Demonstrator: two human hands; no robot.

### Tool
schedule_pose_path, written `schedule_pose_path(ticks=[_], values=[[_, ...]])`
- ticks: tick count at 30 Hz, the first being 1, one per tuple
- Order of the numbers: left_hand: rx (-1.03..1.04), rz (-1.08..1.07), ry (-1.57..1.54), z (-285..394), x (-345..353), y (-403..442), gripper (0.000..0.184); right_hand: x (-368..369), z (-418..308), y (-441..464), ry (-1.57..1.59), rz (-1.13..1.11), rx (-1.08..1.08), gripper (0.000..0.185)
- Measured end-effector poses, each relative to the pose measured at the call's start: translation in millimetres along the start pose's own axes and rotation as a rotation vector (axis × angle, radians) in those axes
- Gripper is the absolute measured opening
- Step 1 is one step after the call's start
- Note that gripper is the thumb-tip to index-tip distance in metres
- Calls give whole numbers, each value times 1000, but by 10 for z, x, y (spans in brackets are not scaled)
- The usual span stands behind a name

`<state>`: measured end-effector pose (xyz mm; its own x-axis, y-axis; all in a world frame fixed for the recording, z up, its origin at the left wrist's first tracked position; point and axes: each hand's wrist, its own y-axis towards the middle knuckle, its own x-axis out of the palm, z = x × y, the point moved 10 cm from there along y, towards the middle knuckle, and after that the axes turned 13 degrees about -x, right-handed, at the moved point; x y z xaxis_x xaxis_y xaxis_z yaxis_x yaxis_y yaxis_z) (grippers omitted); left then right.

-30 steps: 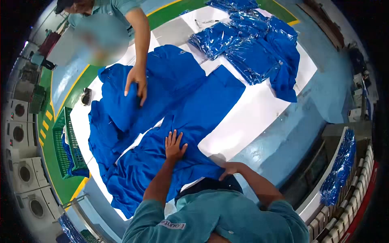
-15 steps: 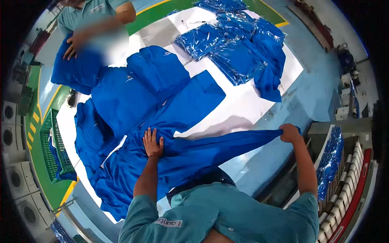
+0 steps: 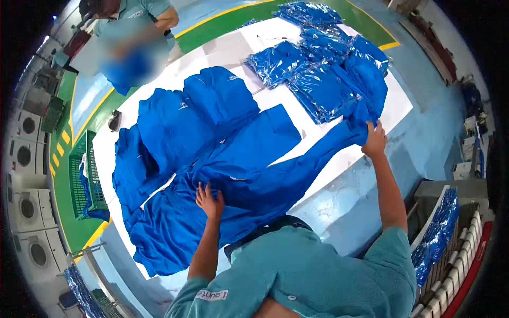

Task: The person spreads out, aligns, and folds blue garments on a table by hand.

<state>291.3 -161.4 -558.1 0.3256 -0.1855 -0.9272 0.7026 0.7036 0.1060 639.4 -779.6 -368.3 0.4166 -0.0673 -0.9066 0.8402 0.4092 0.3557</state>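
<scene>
A wide blue garment (image 3: 265, 193) lies rumpled over the near side of the white table, one long part of it stretched to the right. My right hand (image 3: 374, 140) grips the far end of that part, beside the wrapped stack. On the gathered cloth rests my left hand (image 3: 210, 201), its fingers apart and slightly bent. Just beyond it are folded blue garments (image 3: 169, 116) with small pale marks on the chest. Whether the stretched part is a sleeve or a leg I cannot tell.
Blue garments in clear plastic (image 3: 318, 87) are piled at the table's (image 3: 395, 98) far right. A co-worker (image 3: 140, 16) stands across at the upper left with blue cloth. A green basket (image 3: 79, 180) is at the left, a rack (image 3: 450, 254) at the lower right.
My right hand has carried the stretched cloth end forward, onto the table's right side by the wrapped pile. My left hand's fingers are more bent than before. The co-worker's blue cloth has shifted.
</scene>
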Motion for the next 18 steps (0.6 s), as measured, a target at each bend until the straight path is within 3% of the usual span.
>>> schedule_pose_path(ticks=[1,2,3,5,6,8,11,17,18], values=[[-50,-14,14,-33,-39,-201,66,155,-104,-44,32,22,-50,71],[-71,-22,18,-61,-65,-430,66,401,-301,-113,164,-203,15,70],[-91,-35,24,-122,-75,-685,66,618,-527,-227,415,-142,-82,65],[-189,-174,134,-300,5,-1158,88,823,-1032,-441,563,-169,-42,58],[-282,-284,208,-397,55,-1341,100,994,-1194,-564,512,-223,-27,62],[-348,-333,244,-510,4,-1493,107,1403,-1453,-872,340,-119,-51,82],[-532,-490,335,-862,-45,-1667,129,1340,-1659,-1084,192,-66,-200,92],[-604,-606,294,-1115,115,-1587,144,1423,-979,-1147,53,-111,117,92],[-615,-604,307,-1132,174,-1576,145,1551,-908,-949,101,-385,129,85]])
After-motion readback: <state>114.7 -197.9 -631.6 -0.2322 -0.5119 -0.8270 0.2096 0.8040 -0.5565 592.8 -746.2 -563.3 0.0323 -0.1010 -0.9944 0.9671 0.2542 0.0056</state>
